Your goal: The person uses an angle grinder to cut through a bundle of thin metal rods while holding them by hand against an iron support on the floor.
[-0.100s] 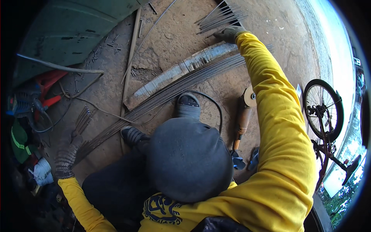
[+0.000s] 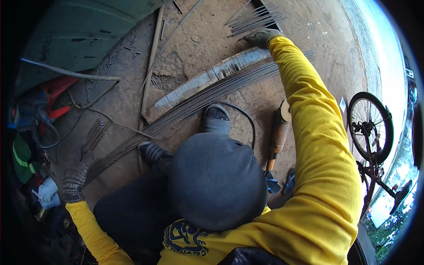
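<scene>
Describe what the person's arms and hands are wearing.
Both arms are in long, bright yellow sleeves of one shirt, which carries a dark blue printed design near the shoulder. The left hand and the right hand each wear a dark grey knitted work glove.

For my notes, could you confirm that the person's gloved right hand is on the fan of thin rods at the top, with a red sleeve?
Not quite: the head view shows the right hand at the thin rods, but the sleeve is yellow, not red.
</scene>
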Motion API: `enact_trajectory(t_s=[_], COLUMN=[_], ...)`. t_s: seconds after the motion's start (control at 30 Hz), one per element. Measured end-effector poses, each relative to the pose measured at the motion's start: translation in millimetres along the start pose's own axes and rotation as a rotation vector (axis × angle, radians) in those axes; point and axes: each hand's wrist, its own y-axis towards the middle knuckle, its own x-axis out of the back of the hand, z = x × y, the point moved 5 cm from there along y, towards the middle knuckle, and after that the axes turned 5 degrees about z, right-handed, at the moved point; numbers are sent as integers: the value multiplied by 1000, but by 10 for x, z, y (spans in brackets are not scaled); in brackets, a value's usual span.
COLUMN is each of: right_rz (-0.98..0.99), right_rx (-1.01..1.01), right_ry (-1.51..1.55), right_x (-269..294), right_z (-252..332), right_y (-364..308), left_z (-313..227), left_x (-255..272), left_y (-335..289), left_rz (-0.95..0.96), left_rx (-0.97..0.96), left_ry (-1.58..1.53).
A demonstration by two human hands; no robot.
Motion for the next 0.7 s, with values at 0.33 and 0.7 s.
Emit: enact_trajectory(t_s=[0.33, 0.7], right_rz=[-158, -837], right_rx=[-152, 134], right_ry=[49, 691], right_x=[-102, -507], right_z=[-60, 1139], right_y=[134, -1043], left_z=[-41, -638], left_x=[25, 245], left_y=[6, 73], left_rz=[-3, -39], left_rx=[30, -177], left_ry=[-26, -26])
